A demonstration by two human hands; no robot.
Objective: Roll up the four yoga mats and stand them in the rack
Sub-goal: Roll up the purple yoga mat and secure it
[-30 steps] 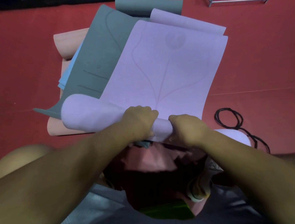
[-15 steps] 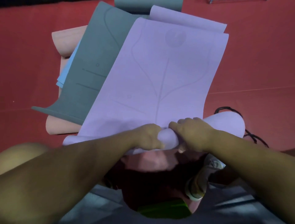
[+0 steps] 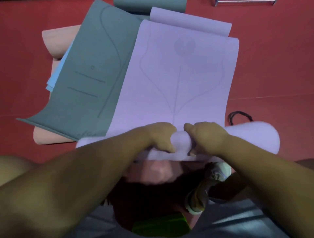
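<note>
The person is crouching over the lilac mat (image 3: 178,81) and gripping its rolled near end, the left hand (image 3: 159,135) and right hand (image 3: 205,135) side by side with fingers curled tight over the top of the roll. The roll is lying crosswise in front of them, its long axis running left to right, bulging wider out to the right of the right hand. The flat length is stretching straight away from the fingers, so the roll looks due to travel forward, away from the body. Both hands are sitting near the middle, equally close. Underneath, the grey mat (image 3: 91,71) is fanning out to the left, with a pale blue mat (image 3: 56,79) and a pink mat (image 3: 57,42) peeking beneath it on the red floor (image 3: 275,64). A black cord (image 3: 239,115) is lying just beside the roll's right end, likely clear of its path. A metal frame (image 3: 244,2), perhaps the rack, is barely showing at the far edge.
</note>
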